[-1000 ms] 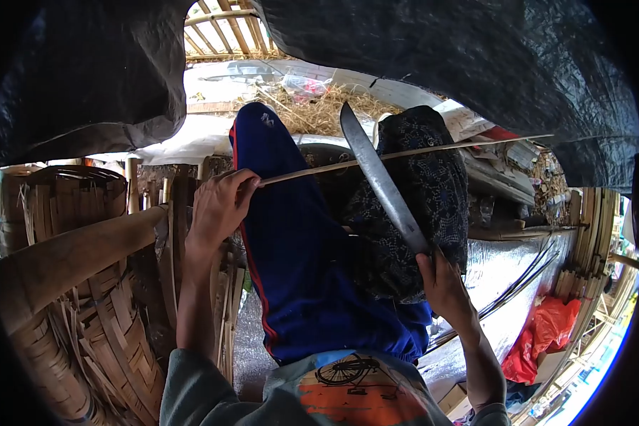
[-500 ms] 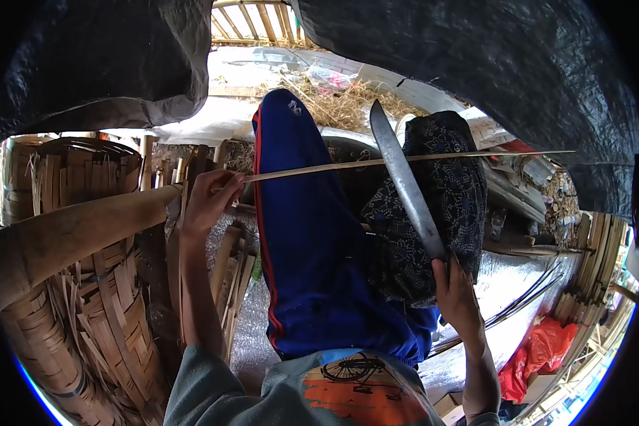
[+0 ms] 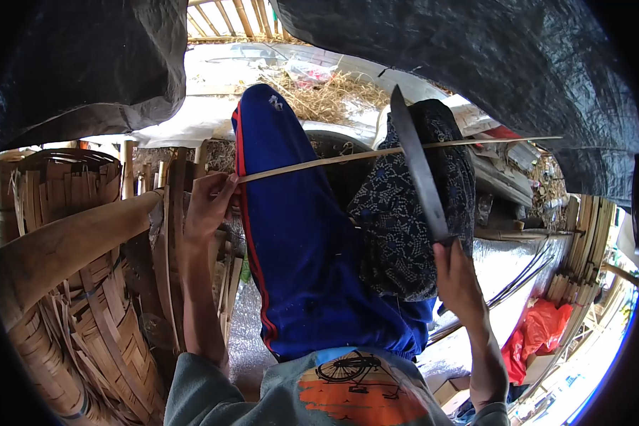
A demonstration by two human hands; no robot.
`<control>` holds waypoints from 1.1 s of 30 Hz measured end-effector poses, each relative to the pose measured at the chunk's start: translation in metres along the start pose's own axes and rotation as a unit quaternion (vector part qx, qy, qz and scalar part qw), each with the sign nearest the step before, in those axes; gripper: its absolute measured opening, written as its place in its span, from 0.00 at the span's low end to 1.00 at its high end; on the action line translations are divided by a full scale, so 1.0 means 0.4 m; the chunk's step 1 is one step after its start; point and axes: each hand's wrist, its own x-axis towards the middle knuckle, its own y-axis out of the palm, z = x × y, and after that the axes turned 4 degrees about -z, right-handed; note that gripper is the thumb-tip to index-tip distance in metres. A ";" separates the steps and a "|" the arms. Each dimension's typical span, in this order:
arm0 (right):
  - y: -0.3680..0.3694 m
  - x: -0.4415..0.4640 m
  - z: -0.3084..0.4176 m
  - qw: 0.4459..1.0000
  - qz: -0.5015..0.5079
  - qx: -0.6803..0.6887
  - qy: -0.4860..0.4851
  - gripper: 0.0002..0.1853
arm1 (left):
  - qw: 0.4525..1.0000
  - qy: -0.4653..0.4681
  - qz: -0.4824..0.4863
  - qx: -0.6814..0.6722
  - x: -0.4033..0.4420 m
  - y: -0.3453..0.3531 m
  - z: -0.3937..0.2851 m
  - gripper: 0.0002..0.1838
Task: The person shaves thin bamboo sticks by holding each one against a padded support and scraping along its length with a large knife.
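Note:
My left hand (image 3: pixel 210 202) pinches one end of a long, thin bamboo strip (image 3: pixel 319 162) just left of my blue-clad knee. The strip runs across both legs and out to the right. In my right hand (image 3: pixel 458 280) is the handle of a machete (image 3: pixel 420 167), its long blade pointing away from me. Blade and strip cross over the dark patterned cloth (image 3: pixel 397 206) that covers my right leg. Whether the edge touches the strip, I cannot tell.
Woven bamboo baskets (image 3: pixel 113 334) and a thick bamboo pole (image 3: pixel 85 227) crowd the left side. Dark sheeting (image 3: pixel 476 64) hangs overhead. To the right are a red plastic bag (image 3: pixel 539 330) and bundled bamboo slats (image 3: pixel 589 238). Straw (image 3: pixel 326 96) lies ahead.
The machete blade has turned more upright, its tip shifting right, and its face now looks darker. The whole view has swung slightly. Both hands keep their holds.

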 end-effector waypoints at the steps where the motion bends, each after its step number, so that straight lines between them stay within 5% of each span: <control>1: 0.018 -0.006 -0.009 0.999 -0.011 -0.042 -0.024 0.21 | 1.000 0.010 -0.021 0.007 -0.004 0.004 -0.009 0.18; 6: -0.014 0.004 0.022 0.996 0.043 0.013 -0.072 0.21 | 0.999 0.025 -0.040 0.009 -0.004 0.005 -0.004 0.16; 10: -0.043 0.029 0.002 0.996 0.065 0.022 0.048 0.21 | 0.999 0.013 -0.042 0.016 -0.005 0.015 0.015 0.16; 12: 0.004 -0.003 0.012 0.996 0.031 -0.030 -0.075 0.19 | 0.998 0.022 -0.051 0.012 -0.005 0.022 0.016 0.17; 14: 0.026 -0.010 0.034 0.998 0.051 0.010 -0.042 0.20 | 0.998 0.017 -0.053 0.016 -0.006 0.023 0.009 0.17; 16: 0.023 -0.008 0.030 0.987 -0.008 -0.046 -0.151 0.21 | 0.999 0.008 -0.050 0.003 -0.008 0.025 0.003 0.17; 17: -0.014 0.017 0.034 0.997 0.067 0.042 -0.026 0.23 | 0.999 -0.005 -0.042 -0.009 -0.011 0.023 0.003 0.17; 18: -0.007 0.024 0.013 0.992 -0.040 -0.072 -0.097 0.21 | 0.999 -0.007 -0.041 -0.009 -0.012 0.023 0.008 0.17; 20: -0.032 0.036 0.006 0.998 0.039 0.043 0.016 0.21 | 0.999 0.015 -0.036 -0.016 -0.011 0.026 0.017 0.17; 22: 0.033 -0.001 0.015 0.991 -0.032 -0.061 -0.110 0.19 | 0.999 0.016 -0.046 -0.003 -0.012 0.031 0.020 0.17; 23: 0.033 -0.012 0.050 0.995 0.078 0.034 -0.044 0.18 | 0.998 0.022 -0.054 0.014 -0.009 0.031 0.018 0.17; 26: 0.065 -0.028 0.067 0.978 -0.001 0.018 -0.207 0.18 | 0.998 0.000 -0.055 0.000 -0.011 0.026 0.025 0.18; 28: 0.036 -0.009 0.045 0.984 -0.025 -0.054 -0.167 0.19 | 0.999 0.015 -0.053 0.003 -0.006 0.022 0.025 0.18; 30: 0.003 0.025 0.046 0.998 0.052 0.040 0.010 0.21 | 0.999 0.022 -0.045 0.004 -0.013 0.032 0.019 0.18; 33: 0.058 -0.006 0.045 0.999 0.029 0.000 -0.041 0.20 | 0.999 0.002 -0.048 -0.022 -0.031 0.042 -0.009 0.19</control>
